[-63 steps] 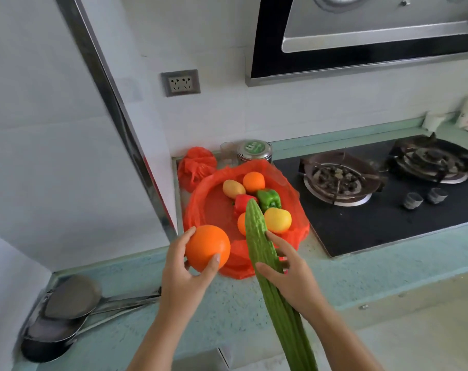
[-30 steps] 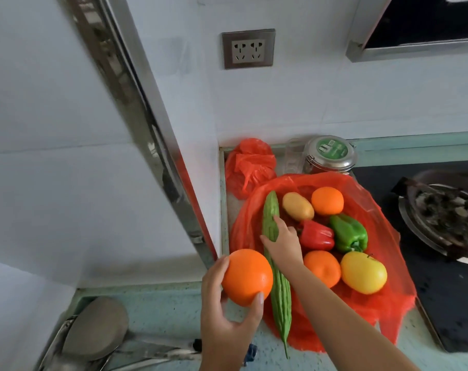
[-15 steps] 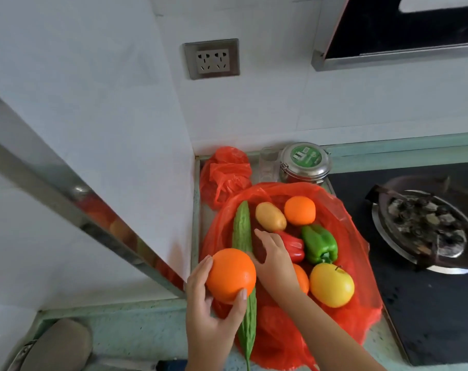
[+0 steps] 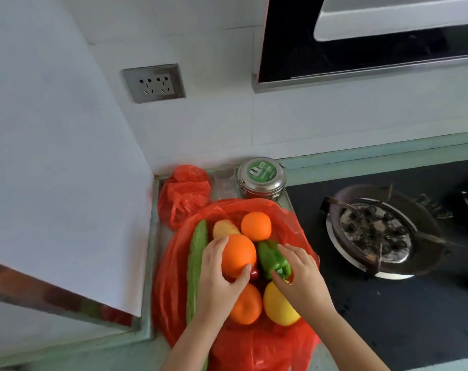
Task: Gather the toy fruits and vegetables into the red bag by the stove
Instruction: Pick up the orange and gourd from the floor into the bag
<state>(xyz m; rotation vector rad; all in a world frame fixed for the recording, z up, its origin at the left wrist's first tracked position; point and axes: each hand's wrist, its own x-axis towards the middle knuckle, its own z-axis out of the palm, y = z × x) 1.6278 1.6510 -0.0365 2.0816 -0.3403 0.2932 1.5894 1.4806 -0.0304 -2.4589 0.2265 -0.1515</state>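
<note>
Three oranges (image 4: 255, 226), one held by left hand (image 4: 219, 279)

Single head-worn view, close over the counter.
It looks steeply down past both forearms at the open red plastic bag (image 4: 173, 266) beside the black gas stove (image 4: 388, 311).

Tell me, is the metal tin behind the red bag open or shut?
Shut: the metal tin has its green-labelled lid seated on top.
</note>
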